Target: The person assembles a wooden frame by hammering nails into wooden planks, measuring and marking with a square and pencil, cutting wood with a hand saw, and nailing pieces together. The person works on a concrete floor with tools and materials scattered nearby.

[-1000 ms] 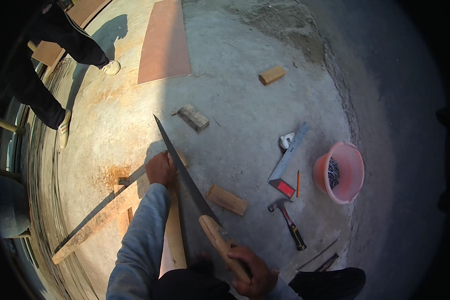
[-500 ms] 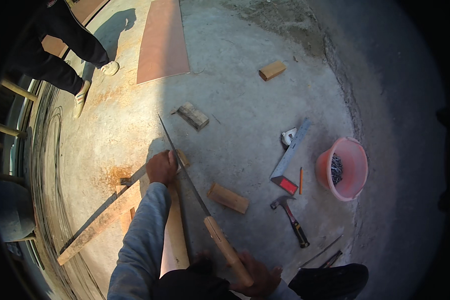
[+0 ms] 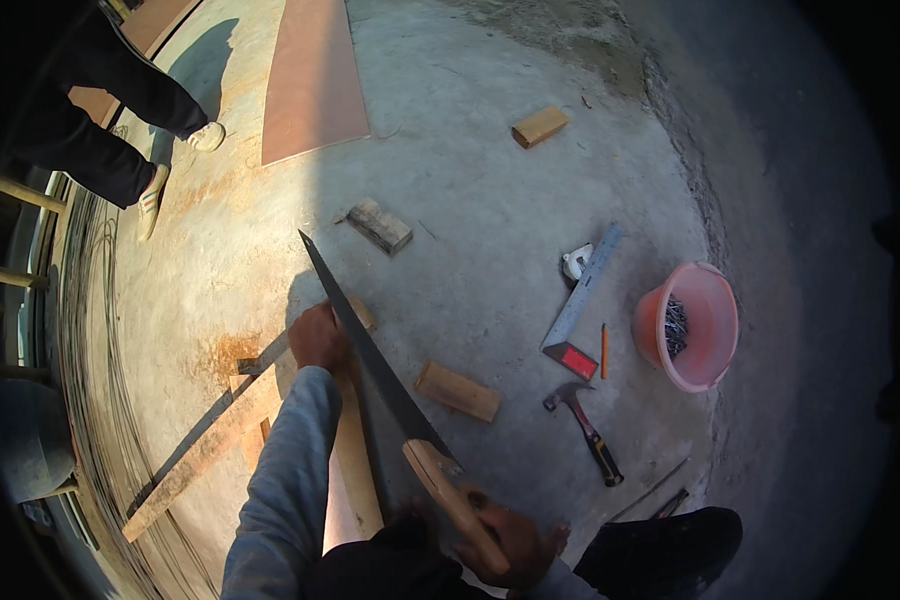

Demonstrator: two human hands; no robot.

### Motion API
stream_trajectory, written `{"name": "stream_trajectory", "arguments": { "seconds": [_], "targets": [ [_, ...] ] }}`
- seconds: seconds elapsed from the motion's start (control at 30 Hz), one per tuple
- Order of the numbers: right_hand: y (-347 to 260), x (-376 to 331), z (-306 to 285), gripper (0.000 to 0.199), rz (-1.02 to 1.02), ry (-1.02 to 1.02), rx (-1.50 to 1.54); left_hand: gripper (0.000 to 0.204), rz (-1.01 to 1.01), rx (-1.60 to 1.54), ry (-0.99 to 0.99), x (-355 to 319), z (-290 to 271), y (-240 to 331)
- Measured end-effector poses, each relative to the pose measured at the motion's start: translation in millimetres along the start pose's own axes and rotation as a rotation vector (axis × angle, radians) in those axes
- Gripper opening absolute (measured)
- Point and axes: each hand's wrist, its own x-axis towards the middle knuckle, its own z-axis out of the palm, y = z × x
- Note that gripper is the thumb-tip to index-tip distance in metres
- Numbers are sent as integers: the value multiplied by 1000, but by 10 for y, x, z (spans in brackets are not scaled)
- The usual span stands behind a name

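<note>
- Right hand (image 3: pixel 518 545): fingers wrapped round the pale wooden handle (image 3: pixel 440 480) of a handsaw with a long dark tapering blade (image 3: pixel 370 358).
- Saw: low centre of the grey concrete slab (image 3: pixel 470 270), blade slanting up and leftward past the left hand, narrow tip foremost. Cannot tell whether the teeth touch wood.
- Left hand (image 3: pixel 318 337): fingers curled down over the upper end of a long, dark-stained, pale timber plank (image 3: pixel 205 445); fingertips hidden, so cannot tell how firmly they clasp.
- Plank: runs slantwise from under that hand toward the slab's left edge. A second pale board (image 3: pixel 355 470) lies right of the left sleeve, reaching toward the near edge.
- Just right of the blade: short brown wooden block (image 3: pixel 458 391).
- Farther off: grey weathered block (image 3: pixel 380 227); yellowish-brown block (image 3: pixel 541 128).
- Toward the slab's right edge: silver metal square with red-faced stock (image 3: pixel 582 292), white tape measure (image 3: pixel 576 261) just beside it, orange pencil (image 3: pixel 604 350), claw hammer with black-and-red handle (image 3: pixel 592 440).
- At that right edge: pinkish-red plastic bucket (image 3: pixel 712 330), tilted, grey nails (image 3: pixel 676 328) inside.
- Far left corner: person in dark trousers (image 3: pixel 150 90), pale shoes, standing.
</note>
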Motion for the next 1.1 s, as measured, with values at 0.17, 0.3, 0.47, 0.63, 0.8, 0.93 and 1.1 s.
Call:
{"name": "stream_trajectory", "arguments": {
  "seconds": [0.17,0.3,0.47,0.63,0.8,0.93,1.1],
  "targets": [
    [105,-11,39,38,0,48,75,45,-21,32,8,-24,27,11],
    [237,-117,36,37,-41,-7,77,43,-18,9,19,-19,31,9],
    [355,-416,17,33,294,-149,193,38,66,-28,115,-168,28,-49],
    [360,-714,11,38,195,-129,257,37,164,15,163,-373,-15,-113],
    [266,-857,-5,38,207,-240,177,33,221,-12,229,-588,-35,-105],
    [173,-842,-55,32,184,93,294,29,231,-6,281,-663,28,-96],
    [95,-763,-236,44,115,-18,142,26,173,3,331,-688,100,-41]
  ]
}}
